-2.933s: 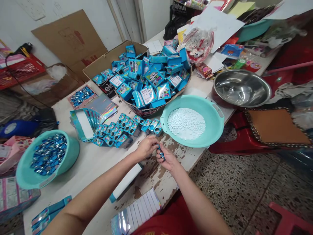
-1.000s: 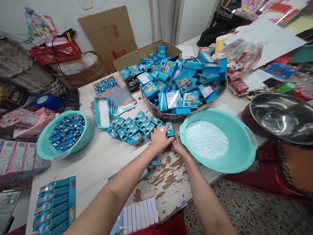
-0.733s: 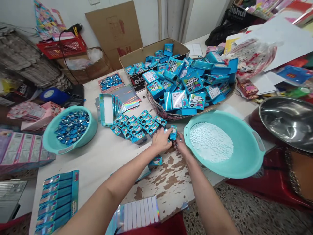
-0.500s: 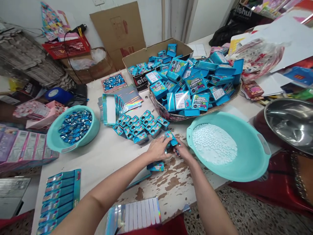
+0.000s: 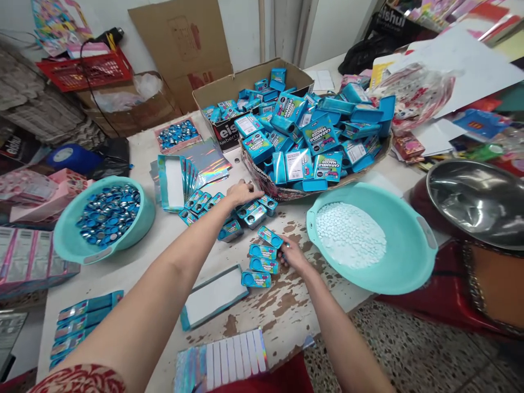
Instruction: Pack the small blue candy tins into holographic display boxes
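My left hand (image 5: 242,193) is over the cluster of small blue containers with round holes (image 5: 254,216), fingers apart, some fingertips hidden. My right hand (image 5: 293,256) is curled around what look like small round blue caps, mostly hidden by its fingers. It touches the end of a capped blue container (image 5: 270,237). Just below stand several more capped containers (image 5: 263,266) in a short column, with blue discs at their left ends. An open shallow tray with a white inside and teal rim (image 5: 213,297) lies left of that column.
A teal bowl of blue and silver caps (image 5: 141,218) stands left, a teal basin of white tablets (image 5: 413,245) right. Behind, a cardboard box (image 5: 282,191) overflows with blue cases. Stacked trays (image 5: 172,183), holographic sheets (image 5: 219,169) and a metal bowl (image 5: 470,202) surround the work area.
My left hand has left the container beside my right hand and moved up and left to the cluster. That container now rests above the column. The view has shifted slightly.
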The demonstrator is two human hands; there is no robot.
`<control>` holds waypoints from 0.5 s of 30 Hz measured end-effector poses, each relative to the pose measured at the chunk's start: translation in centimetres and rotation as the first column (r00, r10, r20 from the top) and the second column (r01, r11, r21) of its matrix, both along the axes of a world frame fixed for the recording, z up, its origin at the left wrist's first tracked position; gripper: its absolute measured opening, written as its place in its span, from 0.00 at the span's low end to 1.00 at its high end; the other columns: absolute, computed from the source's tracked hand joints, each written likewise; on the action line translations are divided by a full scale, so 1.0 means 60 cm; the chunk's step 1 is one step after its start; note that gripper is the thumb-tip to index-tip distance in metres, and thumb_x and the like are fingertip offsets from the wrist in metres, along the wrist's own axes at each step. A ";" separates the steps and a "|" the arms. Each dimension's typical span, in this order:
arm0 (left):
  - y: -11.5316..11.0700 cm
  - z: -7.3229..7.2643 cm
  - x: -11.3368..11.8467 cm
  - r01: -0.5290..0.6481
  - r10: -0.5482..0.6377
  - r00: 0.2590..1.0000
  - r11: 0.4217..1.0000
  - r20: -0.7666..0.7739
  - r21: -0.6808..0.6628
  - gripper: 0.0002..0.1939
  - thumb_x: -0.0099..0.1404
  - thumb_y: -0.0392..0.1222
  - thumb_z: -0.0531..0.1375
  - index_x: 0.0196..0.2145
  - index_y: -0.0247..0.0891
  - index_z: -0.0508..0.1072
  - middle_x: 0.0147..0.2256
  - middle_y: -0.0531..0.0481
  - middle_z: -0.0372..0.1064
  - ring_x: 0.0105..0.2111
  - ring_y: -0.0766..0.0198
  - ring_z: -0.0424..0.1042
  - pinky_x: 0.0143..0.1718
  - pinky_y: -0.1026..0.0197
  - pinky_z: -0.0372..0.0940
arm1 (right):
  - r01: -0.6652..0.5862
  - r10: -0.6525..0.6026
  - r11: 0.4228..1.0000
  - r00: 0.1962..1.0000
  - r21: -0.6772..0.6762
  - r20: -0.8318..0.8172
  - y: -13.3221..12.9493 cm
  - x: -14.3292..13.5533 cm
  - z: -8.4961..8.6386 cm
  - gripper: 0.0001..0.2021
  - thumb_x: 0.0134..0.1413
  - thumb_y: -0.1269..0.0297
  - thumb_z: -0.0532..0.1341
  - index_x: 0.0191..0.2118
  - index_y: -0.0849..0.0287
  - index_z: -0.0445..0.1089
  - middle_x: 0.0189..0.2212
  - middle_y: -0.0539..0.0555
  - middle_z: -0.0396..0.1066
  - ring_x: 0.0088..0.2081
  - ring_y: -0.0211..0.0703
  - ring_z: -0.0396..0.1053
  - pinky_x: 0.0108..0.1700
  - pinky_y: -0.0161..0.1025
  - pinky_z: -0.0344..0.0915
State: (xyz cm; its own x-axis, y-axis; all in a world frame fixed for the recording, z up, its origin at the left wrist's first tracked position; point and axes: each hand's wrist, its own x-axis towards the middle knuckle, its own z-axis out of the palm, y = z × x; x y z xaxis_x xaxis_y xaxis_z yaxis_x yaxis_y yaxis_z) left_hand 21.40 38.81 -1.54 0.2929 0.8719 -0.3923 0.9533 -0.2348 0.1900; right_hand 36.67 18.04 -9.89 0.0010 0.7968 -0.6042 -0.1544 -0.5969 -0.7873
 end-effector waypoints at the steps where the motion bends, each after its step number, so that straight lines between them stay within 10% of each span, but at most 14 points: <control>1: -0.005 -0.004 0.002 0.040 -0.040 0.999 0.999 -0.006 0.010 0.37 0.56 0.72 0.42 0.44 0.43 0.73 0.49 0.44 0.61 0.45 0.53 0.68 0.44 0.57 0.61 | 0.005 -0.005 1.000 1.000 -0.002 -0.012 -0.006 -0.004 0.000 0.22 0.44 0.64 0.56 0.49 0.54 0.68 0.14 0.41 0.60 0.12 0.30 0.57 0.12 0.25 0.49; 15: -0.116 -0.005 0.014 0.303 -0.303 0.953 0.953 -0.024 0.005 0.35 0.60 0.68 0.39 0.46 0.42 0.72 0.43 0.44 0.62 0.40 0.52 0.70 0.40 0.55 0.61 | 0.160 -0.164 0.978 0.986 -0.137 -0.016 -0.106 -0.027 0.016 0.25 0.43 0.57 0.57 0.50 0.58 0.66 0.14 0.43 0.59 0.14 0.32 0.55 0.15 0.28 0.47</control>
State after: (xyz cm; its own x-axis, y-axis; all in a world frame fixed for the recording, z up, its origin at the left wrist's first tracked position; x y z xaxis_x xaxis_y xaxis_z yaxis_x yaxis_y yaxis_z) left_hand 22.23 31.84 -1.84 0.5351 0.7467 -0.3951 0.8411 -0.5149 0.1660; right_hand 35.06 11.68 -8.95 0.1053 0.6989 -0.7074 -0.2778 -0.6624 -0.6958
